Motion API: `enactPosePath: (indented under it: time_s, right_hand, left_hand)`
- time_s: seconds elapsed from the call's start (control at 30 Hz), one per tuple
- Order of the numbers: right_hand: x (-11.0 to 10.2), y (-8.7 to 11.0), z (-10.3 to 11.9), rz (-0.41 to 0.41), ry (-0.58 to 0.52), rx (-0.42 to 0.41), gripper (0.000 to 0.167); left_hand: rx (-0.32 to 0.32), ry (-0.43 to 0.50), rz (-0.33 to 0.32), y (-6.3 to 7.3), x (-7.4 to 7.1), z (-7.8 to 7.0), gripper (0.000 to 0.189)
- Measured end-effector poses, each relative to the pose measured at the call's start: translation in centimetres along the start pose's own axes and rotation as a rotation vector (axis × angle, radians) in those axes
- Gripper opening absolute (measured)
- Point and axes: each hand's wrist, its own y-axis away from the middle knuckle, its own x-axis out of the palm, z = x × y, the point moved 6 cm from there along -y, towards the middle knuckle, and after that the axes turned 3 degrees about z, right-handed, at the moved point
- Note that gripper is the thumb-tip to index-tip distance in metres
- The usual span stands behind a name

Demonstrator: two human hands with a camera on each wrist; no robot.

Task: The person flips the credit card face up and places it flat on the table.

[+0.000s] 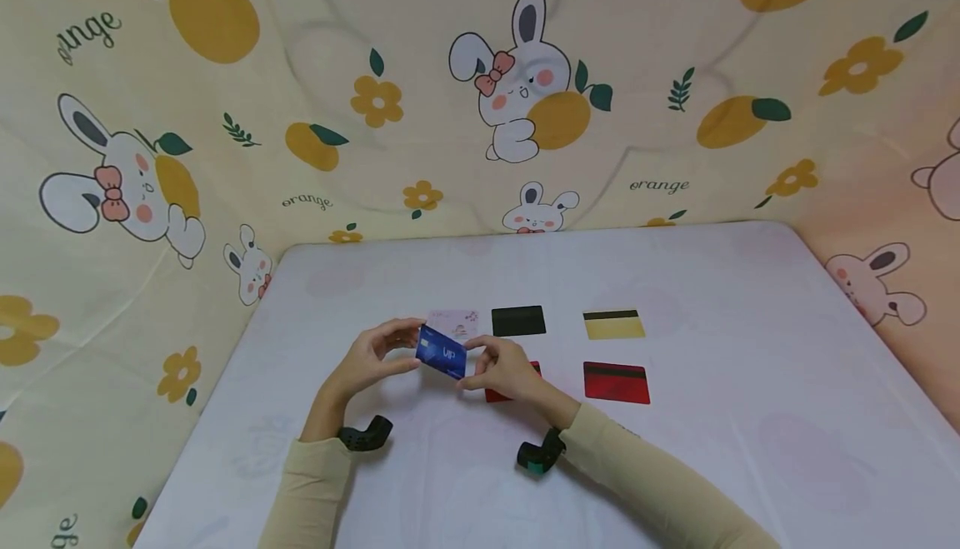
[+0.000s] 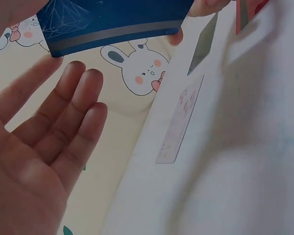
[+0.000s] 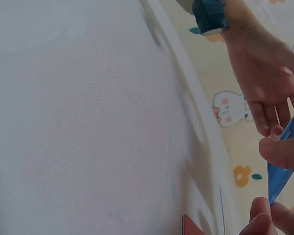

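Observation:
A dark blue bank card [image 1: 441,352] marked VIP, with a chip, is held up above the table between both hands. My left hand [image 1: 375,357] pinches its left end between thumb and index finger; the other fingers stretch out loosely below the card in the left wrist view. At the opposite end my right hand [image 1: 506,370] grips the card by its edges, with the thumb [image 3: 284,154] against it in the right wrist view. The side with a grey stripe faces the left wrist camera. Behind the card lies a pale pink patterned card [image 1: 453,321], partly covered.
On the white table [image 1: 720,449] lie a black card [image 1: 518,321], a gold card [image 1: 614,326] with a dark stripe, and a red card [image 1: 617,383]. Another red card [image 1: 498,396] is mostly hidden under my right hand. A rabbit-and-orange patterned cloth [image 1: 420,49] hangs behind.

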Motion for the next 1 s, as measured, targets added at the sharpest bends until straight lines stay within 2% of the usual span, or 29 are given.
enactPosePath:
  time_s: [0.17, 0.73, 1.0]
  right_hand:
    - [-0.2, 0.1, -0.1, -0.007, 0.004, 0.005, 0.057]
    - [-0.7, 0.2, -0.3, -0.009, 0.015, 0.016, 0.056]
    - [-0.8, 0.4, -0.3, -0.014, -0.016, 0.011, 0.054]
  left_hand:
    - [-0.03, -0.002, 0.005, 0.2, -0.1, 0.2, 0.054]
    - [-0.071, -0.035, 0.021, 0.6, -0.4, 1.1, 0.056]
    - [-0.107, -0.06, 0.027, 0.7, -0.4, 1.7, 0.057]
